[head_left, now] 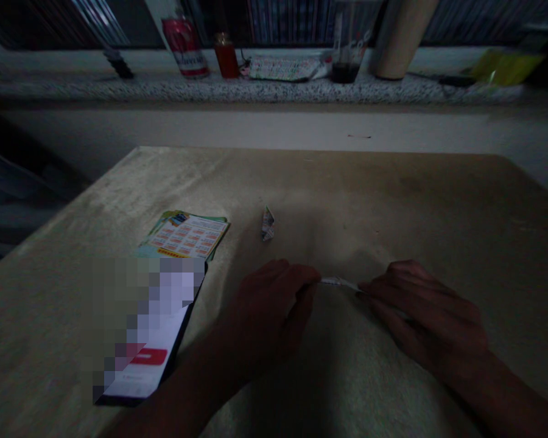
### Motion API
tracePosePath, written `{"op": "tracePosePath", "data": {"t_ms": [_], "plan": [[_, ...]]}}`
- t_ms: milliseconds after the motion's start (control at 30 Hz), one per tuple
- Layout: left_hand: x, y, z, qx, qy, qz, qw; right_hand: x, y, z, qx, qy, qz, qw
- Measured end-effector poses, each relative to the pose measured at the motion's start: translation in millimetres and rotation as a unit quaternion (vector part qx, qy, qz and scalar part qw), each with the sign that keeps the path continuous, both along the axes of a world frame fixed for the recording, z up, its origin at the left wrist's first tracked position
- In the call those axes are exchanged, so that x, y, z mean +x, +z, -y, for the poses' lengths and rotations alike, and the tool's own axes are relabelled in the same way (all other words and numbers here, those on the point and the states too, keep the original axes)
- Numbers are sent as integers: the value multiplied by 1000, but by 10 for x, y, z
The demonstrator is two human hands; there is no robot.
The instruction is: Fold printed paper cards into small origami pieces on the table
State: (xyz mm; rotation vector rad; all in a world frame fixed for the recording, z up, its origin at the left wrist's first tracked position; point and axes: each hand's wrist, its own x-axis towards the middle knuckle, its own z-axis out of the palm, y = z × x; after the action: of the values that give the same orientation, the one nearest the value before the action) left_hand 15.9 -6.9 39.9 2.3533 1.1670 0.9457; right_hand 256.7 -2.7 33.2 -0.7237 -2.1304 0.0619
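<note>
Head view: left hand [274, 304], lower centre, and right hand [429, 310], lower right, pinched opposite ends of one thin paper strip [335, 281], below centre. Small folded paper [267, 225], mid-frame, lay apart. Judged risk: uneven pulling could have torn the strip.

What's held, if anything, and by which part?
A thin pale strip: the left hand grips it toward one end, the right hand toward the other; its middle shows between.

Thin pale paper strip [338, 281], printed, slanting slightly, between fingers [307, 273]
</note>
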Motion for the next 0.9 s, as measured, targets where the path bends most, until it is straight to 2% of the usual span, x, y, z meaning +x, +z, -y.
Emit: {"op": "tracePosePath", "data": {"t_ms": [100,233,300,400,467,533,600,700,800,900], "plan": [[0,7,11,-28,8,24,999,1,33,7,12,-16,4,1000],[21,50,34,-167,35,119,978,13,60,36,25,-48,10,998],[42,73,28,-251,48,184,949,23,50,50,28,-50,12,998],[70,87,-14,-373,53,291,880,37,19,58,23,-59,8,998],[76,79,-48,-428,51,344,834,44,4,55,21,-64,9,998],[71,64,-74,-456,50,367,809,50,1,46,29,-63,7,998],[62,46,-87,-468,52,366,802,53,0,37,26,-59,8,998],[51,24,-89,-462,64,361,808,46,-16,33,24,-55,-14,998],[49,14,-84,-432,78,351,827,24,-41,43,6,-60,-41,997],[49,20,-80,-404,88,319,852,-2,-52,56,-37,-92,-75,992]]}}
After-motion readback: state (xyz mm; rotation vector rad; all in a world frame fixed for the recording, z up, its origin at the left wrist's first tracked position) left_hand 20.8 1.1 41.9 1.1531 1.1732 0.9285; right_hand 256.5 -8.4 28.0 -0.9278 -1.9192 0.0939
